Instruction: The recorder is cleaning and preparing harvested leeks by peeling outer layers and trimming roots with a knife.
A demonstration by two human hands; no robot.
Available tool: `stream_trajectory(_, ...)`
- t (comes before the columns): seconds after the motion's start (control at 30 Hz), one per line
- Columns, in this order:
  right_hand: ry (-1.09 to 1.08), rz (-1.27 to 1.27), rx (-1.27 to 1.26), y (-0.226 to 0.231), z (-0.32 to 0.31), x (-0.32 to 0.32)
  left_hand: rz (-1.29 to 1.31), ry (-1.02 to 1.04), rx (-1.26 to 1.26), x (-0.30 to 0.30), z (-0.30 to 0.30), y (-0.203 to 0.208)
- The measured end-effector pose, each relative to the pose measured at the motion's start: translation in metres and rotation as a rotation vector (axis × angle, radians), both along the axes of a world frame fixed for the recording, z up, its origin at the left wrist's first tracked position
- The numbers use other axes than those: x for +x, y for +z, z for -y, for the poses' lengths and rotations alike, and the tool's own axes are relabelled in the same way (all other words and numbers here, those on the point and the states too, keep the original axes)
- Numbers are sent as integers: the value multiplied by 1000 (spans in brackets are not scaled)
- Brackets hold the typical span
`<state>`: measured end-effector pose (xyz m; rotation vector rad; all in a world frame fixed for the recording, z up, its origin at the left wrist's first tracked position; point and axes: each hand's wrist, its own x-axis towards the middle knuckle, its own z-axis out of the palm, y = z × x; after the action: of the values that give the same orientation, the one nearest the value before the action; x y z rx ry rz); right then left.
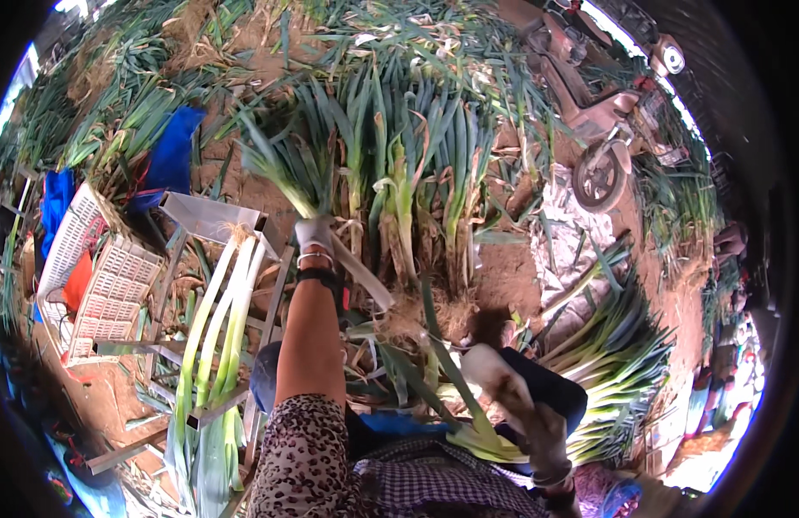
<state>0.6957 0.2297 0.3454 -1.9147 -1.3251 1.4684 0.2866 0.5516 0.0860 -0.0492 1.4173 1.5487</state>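
Observation:
My left hand (pixel 314 234), in a pale glove with a bracelet at the wrist, reaches forward and is closed around the lower stalk of a leek (pixel 287 186). The leek leans left beside a dense upright row of leeks (pixel 399 164) with dry, brown outer leaves. My right hand (pixel 520 401), in a soiled white glove, is low on the right next to a dark rounded shape. A bent green leek (pixel 460 384) lies just left of it. What its fingers do is unclear. Behind it a fan of cleaned leeks (pixel 615 371) is spread out.
Several leeks (pixel 218 319) with white stalks rest on a metal frame (pixel 214 218) at left. A white plastic crate (pixel 119 285) stands beyond it, near blue sheeting (pixel 176 151). A wheeled vehicle (pixel 600 177) stands at back right, by pale sheeting (pixel 576 233). Loose leaves litter the ground.

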Motion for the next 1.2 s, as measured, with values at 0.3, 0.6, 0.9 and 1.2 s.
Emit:
stream_trajectory(0.3, 189, -302, 456, -144, -141, -84, 243, -55, 143, 131, 51, 62)
stream_trajectory(0.6, -281, -541, 900, 10, -125, -3, 980, -212, 807, 120, 101, 78)
stream_trajectory(0.9, -333, -444, 1047, 7, -132, -8, 516, -379, 903, 258, 153, 221)
stream_trajectory(1.2, -742, -984, 958, -1, -112, 154, 187, -278, 911, 203, 192, 255)
